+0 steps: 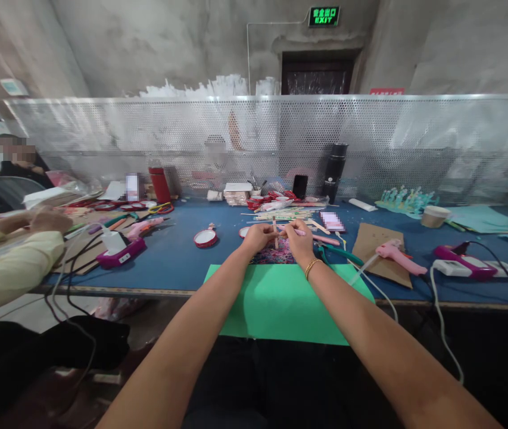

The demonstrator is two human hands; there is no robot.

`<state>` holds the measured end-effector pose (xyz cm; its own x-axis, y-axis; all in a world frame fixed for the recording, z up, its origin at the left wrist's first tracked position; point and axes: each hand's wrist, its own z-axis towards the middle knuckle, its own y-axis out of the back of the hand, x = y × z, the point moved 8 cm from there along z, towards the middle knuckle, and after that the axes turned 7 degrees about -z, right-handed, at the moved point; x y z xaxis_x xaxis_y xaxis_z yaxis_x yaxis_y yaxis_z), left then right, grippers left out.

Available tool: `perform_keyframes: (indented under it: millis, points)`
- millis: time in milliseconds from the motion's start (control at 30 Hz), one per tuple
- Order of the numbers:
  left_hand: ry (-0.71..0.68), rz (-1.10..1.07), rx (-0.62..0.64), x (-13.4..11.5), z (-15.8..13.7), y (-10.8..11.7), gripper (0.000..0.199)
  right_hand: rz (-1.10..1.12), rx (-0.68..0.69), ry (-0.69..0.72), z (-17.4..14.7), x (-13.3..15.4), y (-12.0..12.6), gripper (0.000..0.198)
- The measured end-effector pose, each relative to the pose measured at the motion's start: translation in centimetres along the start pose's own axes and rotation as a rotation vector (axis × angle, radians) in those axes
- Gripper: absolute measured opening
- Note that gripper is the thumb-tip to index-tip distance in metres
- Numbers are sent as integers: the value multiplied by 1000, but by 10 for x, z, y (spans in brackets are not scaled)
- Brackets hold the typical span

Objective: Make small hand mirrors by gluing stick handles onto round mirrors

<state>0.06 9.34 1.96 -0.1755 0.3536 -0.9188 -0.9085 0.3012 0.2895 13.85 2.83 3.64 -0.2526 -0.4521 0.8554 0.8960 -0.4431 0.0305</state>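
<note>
My left hand (260, 238) pinches a thin wooden craft stick (275, 224), which stands upright between my hands. My right hand (299, 244), with a gold bracelet on the wrist, has its fingers closed round a slim pink pen (287, 228) directed at the stick. Beneath both hands lies a pink and purple patterned piece (271, 256). A green sheet (289, 304) covers the table edge in front of me and hangs over it. Teal-handled pliers (345, 255) rest to the right of my right hand.
A pink glue gun (392, 253) lies on cardboard (370, 238) at right, beside a purple power strip (463, 262). Red-rimmed tape (205, 238) sits left. Craft sticks (280, 214), a phone (300, 186) and a black bottle (334, 173) stand behind. A co-worker's sleeves (21, 262) reach in from the left.
</note>
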Motion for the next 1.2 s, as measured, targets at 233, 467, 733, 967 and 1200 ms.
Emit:
perform_keyframes:
  millis: [233, 467, 733, 967, 1200]
  points:
    - [-30, 12, 13, 8, 5, 1, 45, 22, -20, -6, 3, -8, -1, 14]
    - [-44, 55, 16, 3, 3, 1, 47, 57, 23, -9, 1, -4, -5, 14]
    - [-57, 96, 8, 3, 4, 2, 47, 35, 30, 4, 1, -4, -6, 15]
    - [-40, 98, -6, 1, 2, 3, 47, 23, -39, -14, 4, -12, 0, 17]
    - [-41, 63, 9, 10, 6, 2, 49, 48, 20, -6, 0, -2, -5, 16]
